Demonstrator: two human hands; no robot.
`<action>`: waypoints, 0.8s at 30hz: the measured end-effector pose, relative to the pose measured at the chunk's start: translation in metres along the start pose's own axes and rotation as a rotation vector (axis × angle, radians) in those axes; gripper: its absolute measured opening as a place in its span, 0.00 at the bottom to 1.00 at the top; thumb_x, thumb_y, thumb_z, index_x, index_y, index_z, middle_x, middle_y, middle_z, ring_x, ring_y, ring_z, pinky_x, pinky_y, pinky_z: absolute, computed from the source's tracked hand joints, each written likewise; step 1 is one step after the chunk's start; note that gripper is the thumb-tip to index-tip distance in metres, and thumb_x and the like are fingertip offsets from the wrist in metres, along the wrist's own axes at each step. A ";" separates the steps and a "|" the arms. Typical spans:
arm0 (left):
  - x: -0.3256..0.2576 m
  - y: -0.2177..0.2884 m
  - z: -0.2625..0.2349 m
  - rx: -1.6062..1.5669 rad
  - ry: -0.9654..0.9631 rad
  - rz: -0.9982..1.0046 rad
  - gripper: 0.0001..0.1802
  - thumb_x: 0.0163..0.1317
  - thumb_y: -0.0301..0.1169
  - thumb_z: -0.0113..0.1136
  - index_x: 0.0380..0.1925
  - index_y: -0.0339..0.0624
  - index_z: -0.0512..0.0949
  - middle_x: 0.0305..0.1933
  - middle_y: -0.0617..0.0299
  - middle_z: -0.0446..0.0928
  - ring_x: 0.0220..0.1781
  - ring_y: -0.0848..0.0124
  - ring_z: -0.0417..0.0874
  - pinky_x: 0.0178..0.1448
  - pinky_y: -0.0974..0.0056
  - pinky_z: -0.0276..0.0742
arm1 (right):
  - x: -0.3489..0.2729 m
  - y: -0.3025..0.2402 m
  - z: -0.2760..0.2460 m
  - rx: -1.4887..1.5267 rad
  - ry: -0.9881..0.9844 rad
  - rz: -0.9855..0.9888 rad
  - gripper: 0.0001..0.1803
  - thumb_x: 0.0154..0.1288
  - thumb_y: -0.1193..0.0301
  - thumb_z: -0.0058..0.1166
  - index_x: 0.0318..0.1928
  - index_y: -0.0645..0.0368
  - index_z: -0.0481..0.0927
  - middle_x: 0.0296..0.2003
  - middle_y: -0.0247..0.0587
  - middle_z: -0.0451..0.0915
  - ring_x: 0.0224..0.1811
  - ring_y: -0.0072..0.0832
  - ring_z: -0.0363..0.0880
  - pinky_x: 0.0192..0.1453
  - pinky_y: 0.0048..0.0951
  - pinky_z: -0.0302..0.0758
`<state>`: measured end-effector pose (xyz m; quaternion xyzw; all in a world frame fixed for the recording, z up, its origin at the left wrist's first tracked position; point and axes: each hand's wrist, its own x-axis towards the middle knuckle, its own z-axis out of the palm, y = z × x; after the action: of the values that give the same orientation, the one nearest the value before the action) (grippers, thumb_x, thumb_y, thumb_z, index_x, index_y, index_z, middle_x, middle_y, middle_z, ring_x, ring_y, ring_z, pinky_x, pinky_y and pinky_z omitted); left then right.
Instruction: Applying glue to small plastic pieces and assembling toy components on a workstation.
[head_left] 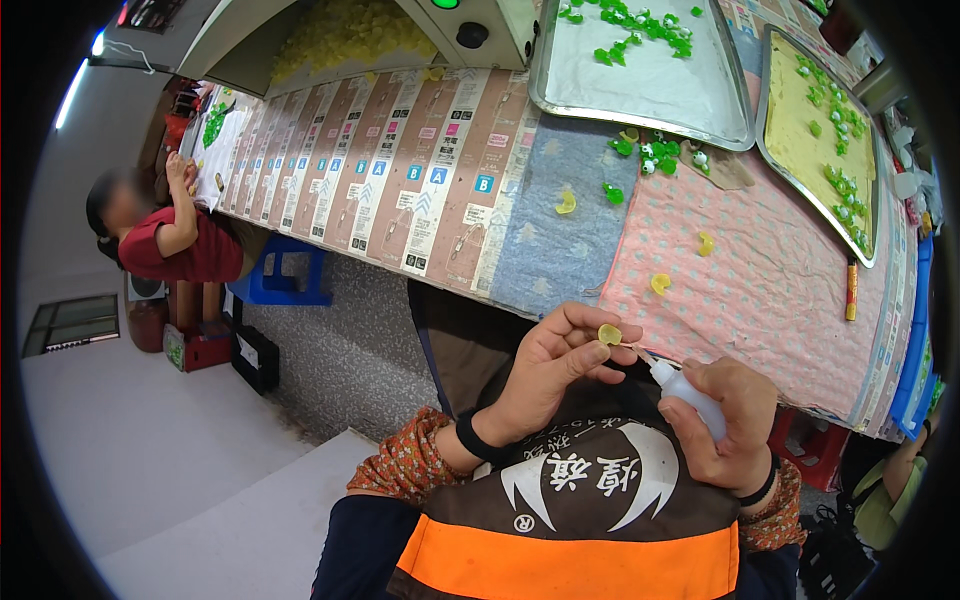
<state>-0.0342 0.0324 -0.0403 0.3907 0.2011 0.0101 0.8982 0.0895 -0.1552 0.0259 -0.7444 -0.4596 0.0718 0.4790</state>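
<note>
While the left grip (545, 375) pinches a small yellow piece (609, 335) between thumb and fingertips, beside the near edge of the surface (390, 180), the right grip (735, 415) is wrapped around a white squeeze bottle (697, 397), its thin nozzle (648, 358) aimed toward that piece. Too firm a squeeze could send the contents onto the fingers, and an unsteady nozzle could miss its spot; whether the tip touches the piece, I cannot tell. Because the pinch is so slight, a nudge could also tip the piece loose, probably toward the brown apron (592, 515), away from the loose yellow pieces (660, 285) on the pink cloth (760, 290)
</note>
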 end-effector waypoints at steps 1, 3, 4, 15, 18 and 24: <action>0.000 0.000 0.000 0.021 0.016 0.006 0.14 0.74 0.28 0.55 0.55 0.36 0.70 0.60 0.41 0.78 0.56 0.60 0.85 0.54 0.60 0.87 | 0.000 0.000 0.001 -0.001 0.000 0.000 0.17 0.51 0.75 0.73 0.41 0.63 0.81 0.28 0.43 0.80 0.23 0.38 0.77 0.27 0.35 0.70; -0.001 0.001 0.001 0.024 0.018 0.008 0.14 0.74 0.28 0.55 0.55 0.35 0.70 0.60 0.41 0.77 0.56 0.60 0.85 0.54 0.60 0.87 | -0.001 0.002 0.002 -0.006 -0.005 -0.007 0.17 0.52 0.74 0.73 0.41 0.63 0.81 0.27 0.43 0.80 0.23 0.38 0.77 0.28 0.35 0.70; -0.002 0.001 0.001 0.028 0.021 0.010 0.14 0.74 0.28 0.55 0.55 0.35 0.70 0.60 0.41 0.77 0.56 0.61 0.85 0.55 0.60 0.87 | 0.000 0.002 0.003 -0.006 -0.005 -0.007 0.17 0.52 0.74 0.73 0.41 0.63 0.81 0.27 0.43 0.80 0.23 0.38 0.77 0.28 0.35 0.70; -0.004 -0.001 -0.002 0.040 -0.013 0.033 0.14 0.73 0.27 0.57 0.56 0.38 0.71 0.62 0.47 0.78 0.59 0.65 0.83 0.58 0.63 0.83 | 0.000 0.003 0.006 -0.052 -0.039 0.004 0.17 0.53 0.73 0.72 0.42 0.63 0.81 0.25 0.44 0.79 0.23 0.40 0.78 0.27 0.36 0.71; -0.004 0.000 -0.001 0.044 -0.014 0.047 0.14 0.72 0.24 0.56 0.56 0.38 0.71 0.62 0.48 0.78 0.60 0.65 0.83 0.59 0.63 0.83 | -0.003 0.006 0.008 -0.045 -0.039 -0.006 0.17 0.53 0.73 0.73 0.42 0.63 0.81 0.26 0.44 0.79 0.24 0.40 0.79 0.28 0.36 0.71; -0.003 -0.002 -0.002 0.068 -0.018 0.098 0.14 0.72 0.23 0.56 0.55 0.37 0.71 0.63 0.48 0.77 0.60 0.66 0.83 0.59 0.64 0.83 | -0.002 0.003 0.007 -0.051 -0.048 0.007 0.17 0.53 0.73 0.73 0.42 0.63 0.81 0.26 0.44 0.80 0.25 0.40 0.80 0.28 0.36 0.72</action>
<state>-0.0384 0.0319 -0.0423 0.4305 0.1736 0.0439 0.8847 0.0867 -0.1522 0.0191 -0.7560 -0.4701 0.0796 0.4485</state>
